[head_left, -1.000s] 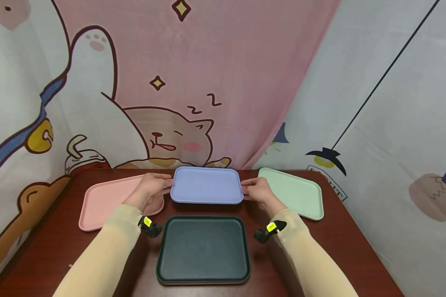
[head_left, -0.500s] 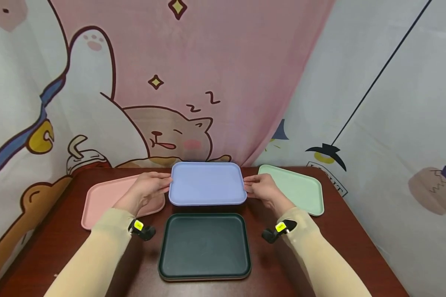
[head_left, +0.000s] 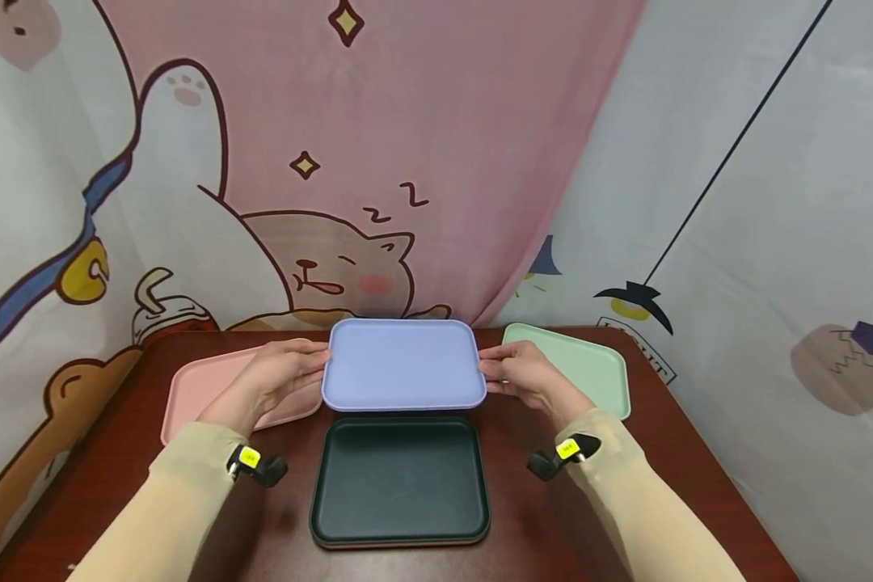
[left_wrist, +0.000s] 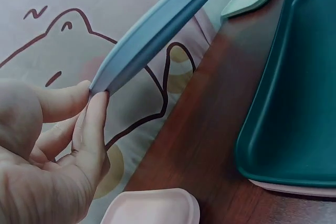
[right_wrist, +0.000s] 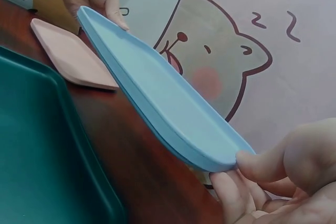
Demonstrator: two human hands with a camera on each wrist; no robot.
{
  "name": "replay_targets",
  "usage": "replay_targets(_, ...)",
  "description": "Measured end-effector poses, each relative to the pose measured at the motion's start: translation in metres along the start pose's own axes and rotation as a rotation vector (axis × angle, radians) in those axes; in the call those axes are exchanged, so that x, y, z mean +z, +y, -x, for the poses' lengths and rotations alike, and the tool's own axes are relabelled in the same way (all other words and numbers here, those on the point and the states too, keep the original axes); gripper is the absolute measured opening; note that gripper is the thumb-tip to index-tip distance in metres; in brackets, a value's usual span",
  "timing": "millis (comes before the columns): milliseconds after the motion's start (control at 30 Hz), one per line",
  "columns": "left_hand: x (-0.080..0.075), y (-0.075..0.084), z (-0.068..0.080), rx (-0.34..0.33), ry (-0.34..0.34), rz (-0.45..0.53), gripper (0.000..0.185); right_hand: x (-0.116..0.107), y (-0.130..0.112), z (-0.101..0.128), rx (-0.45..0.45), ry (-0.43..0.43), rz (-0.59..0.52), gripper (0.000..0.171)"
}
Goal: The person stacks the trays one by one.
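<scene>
A staged recording corner is suggested: a dark wooden table (head_left: 626, 485) is closed in by hung cartoon-printed cloth (head_left: 422, 145), with coloured trays (head_left: 589, 364) laid out

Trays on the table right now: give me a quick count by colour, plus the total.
Blue tray, held off the table between the left hand and right hand: 1
Pink tray: 1
Mint green tray: 1
Dark green tray, with a pale rim showing under its edge in the left wrist view: 1
Total: 4 clearly seen
</scene>
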State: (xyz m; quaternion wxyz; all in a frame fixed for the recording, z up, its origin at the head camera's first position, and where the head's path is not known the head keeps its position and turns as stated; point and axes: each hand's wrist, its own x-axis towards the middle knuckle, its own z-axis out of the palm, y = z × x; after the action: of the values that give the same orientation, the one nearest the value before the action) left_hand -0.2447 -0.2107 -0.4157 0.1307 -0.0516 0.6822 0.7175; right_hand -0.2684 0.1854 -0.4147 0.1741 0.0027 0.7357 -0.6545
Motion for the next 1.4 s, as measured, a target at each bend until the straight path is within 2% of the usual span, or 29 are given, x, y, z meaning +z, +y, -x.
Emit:
replay_targets(267, -0.001, -0.001, 0.015, 0.039, -0.056, 0.066, 0.028, -0.005, 0.002, 0.015, 0.019, -0.029, -0.019, 0.034)
replay_targets(567, 0.004, 0.002, 0.029, 0.008, -0.047, 0.082, 0.052, -0.007, 0.003, 0.032, -0.007, -0.058, -0.02, 0.036)
replay_targets(1033, 0.008, 0.001, 0.046, -0.056, -0.037, 0.056, 0.054, -0.006, -0.004, 0.055, -0.034, -0.074, -0.002, 0.035)
replay_targets(1400, 0.009, -0.012, 0.058, 0.013, -0.016, 0.011, 0.052, -0.002, 0.004, 0.066, -0.027, -0.073, -0.004, 0.034)
